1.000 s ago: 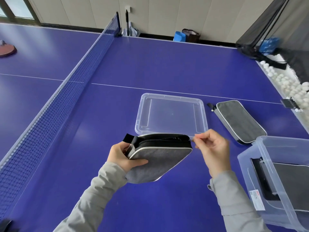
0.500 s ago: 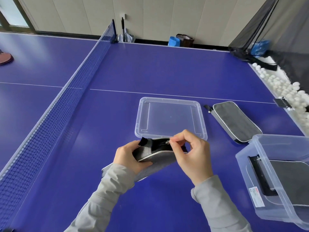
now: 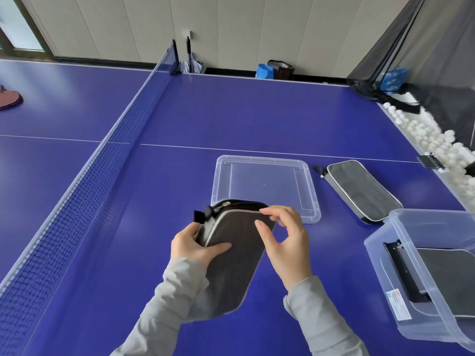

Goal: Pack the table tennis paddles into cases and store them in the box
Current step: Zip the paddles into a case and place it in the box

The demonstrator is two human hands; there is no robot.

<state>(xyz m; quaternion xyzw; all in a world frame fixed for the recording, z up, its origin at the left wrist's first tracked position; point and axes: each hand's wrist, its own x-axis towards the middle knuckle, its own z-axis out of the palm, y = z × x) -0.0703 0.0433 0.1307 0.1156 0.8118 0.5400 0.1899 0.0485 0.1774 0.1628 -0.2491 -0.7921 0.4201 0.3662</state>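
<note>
A grey paddle case (image 3: 232,255) with white piping and a black zipper band is held above the blue table, its flat side facing me. My left hand (image 3: 196,244) grips its upper left edge, thumb across the front. My right hand (image 3: 284,240) holds the case's top right corner with its fingertips. The zipper pull sits near the top left end of the case. A second grey case (image 3: 362,190) lies flat on the table at right. The clear plastic box (image 3: 401,276) at the lower right holds another dark case (image 3: 452,276).
The box's clear lid (image 3: 264,186) lies upside down on the table just beyond my hands. The net (image 3: 84,191) runs along the left. A red paddle (image 3: 9,98) rests on the far left half. White balls (image 3: 437,147) are heaped along the right edge under black netting.
My right hand pulled the zipper along the case from right to left, then let it go and moved to the top right corner. The case has turned from edge-up to face-up.
</note>
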